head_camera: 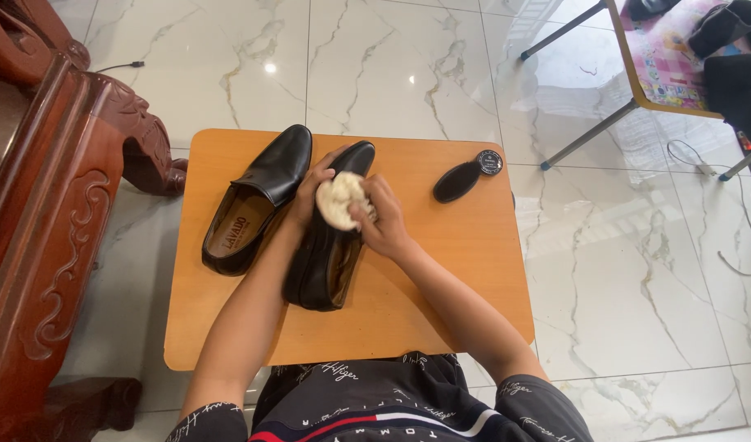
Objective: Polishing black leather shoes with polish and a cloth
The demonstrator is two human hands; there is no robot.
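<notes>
Both hands [347,205] pinching cream cloth [340,199] on shoe [330,245] mid-table [465,270]; free room right, brush [465,178] near far edge.

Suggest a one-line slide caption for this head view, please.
Both hands, left hand and right hand, press a cream cloth on a black shoe.

Two shoes are lying side by side on the desk [441,286]: one shoe [257,200] left, the other [330,254] right, a brush [465,177] lying farther right.
</notes>
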